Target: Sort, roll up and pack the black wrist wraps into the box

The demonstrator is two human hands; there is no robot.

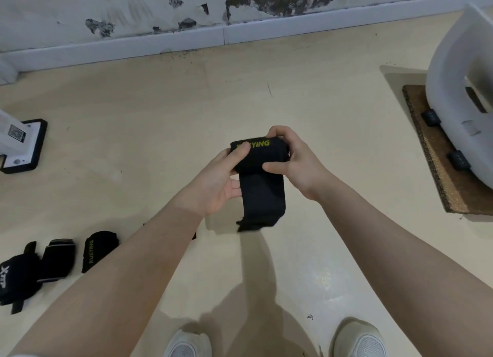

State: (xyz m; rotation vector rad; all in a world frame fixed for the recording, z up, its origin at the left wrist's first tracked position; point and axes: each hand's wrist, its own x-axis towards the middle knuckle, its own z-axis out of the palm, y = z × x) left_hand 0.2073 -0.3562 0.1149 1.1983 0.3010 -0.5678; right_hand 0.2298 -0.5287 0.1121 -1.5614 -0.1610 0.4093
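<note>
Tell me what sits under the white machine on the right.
The white machine rests on a brown cork mat laid on the floor; two black feet show at its edge. The mat's part beneath the machine is covered.

Even, soft indoor light — faint shadows on the floor [293, 95], edges bowed, slight motion blur.

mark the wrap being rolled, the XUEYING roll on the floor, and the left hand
wrap being rolled [260, 156], head view, rolled part.
XUEYING roll on the floor [97, 250], head view, middle.
left hand [221, 180], head view, palm.

Cream floor [133, 111] – three rolled wraps [99, 250] lower left – cork mat [437, 164] right
</note>
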